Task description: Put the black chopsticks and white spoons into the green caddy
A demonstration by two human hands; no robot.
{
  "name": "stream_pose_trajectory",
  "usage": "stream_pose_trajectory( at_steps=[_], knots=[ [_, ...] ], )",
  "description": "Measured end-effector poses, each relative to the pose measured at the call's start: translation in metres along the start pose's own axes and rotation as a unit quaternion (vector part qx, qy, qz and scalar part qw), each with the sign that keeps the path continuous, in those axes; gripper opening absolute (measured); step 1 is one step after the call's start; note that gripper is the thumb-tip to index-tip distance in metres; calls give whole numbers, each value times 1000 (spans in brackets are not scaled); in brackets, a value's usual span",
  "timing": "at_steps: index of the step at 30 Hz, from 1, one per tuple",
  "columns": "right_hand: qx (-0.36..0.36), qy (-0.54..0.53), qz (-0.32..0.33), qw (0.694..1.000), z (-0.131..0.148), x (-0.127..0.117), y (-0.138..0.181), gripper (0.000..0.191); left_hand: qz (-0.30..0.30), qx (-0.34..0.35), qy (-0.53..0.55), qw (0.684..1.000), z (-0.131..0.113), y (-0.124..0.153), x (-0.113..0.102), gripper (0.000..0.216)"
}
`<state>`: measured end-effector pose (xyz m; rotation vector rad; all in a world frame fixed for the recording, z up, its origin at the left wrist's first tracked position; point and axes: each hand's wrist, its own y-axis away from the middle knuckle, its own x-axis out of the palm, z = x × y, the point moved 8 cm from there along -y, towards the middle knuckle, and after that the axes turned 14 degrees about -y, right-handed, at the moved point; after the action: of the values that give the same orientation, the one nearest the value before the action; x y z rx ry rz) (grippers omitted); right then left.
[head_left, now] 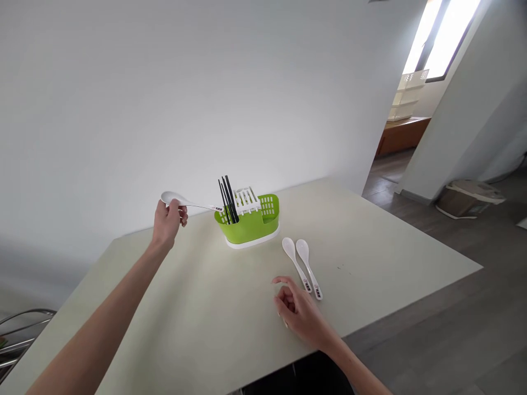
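My left hand grips a white spoon at its bowl end. The spoon is raised, and its patterned handle points right to the left rim of a green cutlery caddy; whether they touch I cannot tell. Several black chopsticks stand in the caddy's left part, beside a white slotted insert. Two more white spoons lie side by side, a left one and a right one. Just left of their handles, my right hand hovers with its index finger extended, the other fingers loosely curled, holding nothing visible.
The pale table meets a white wall behind the caddy. A metal-framed object stands past the table's left side. On the floor at the right is a lidded bin-like container.
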<state>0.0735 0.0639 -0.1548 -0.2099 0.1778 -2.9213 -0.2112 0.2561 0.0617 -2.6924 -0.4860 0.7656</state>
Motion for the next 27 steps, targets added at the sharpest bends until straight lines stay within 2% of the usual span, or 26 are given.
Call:
stream_pose_trajectory(
  at_steps=[5, 9, 13, 19, 23, 27],
  knots=[
    [4, 5, 6, 1000, 0, 0, -1, 25, 38, 15, -27, 999, -2, 1, 9, 26],
    [1, 12, 7, 1000, 1, 0, 0, 23, 115, 39, -33, 992, -9, 9, 24, 46],
    [3, 14, 6, 1000, 1, -1, 0, 23, 189, 67, -76, 977, -13, 11, 34, 56],
    [5, 20, 7, 1000, 0, -2, 1, 23, 311, 100, -146, 934, -4, 13, 51, 50],
    [13, 15, 8, 1000, 1, -2, 2, 22, 331, 114, -177, 920, 9, 6, 57, 37],
    [13, 14, 12, 1000, 2, -2, 1, 21, 331, 150, -230, 903, 21, -5, 62, 34]
  ],
)
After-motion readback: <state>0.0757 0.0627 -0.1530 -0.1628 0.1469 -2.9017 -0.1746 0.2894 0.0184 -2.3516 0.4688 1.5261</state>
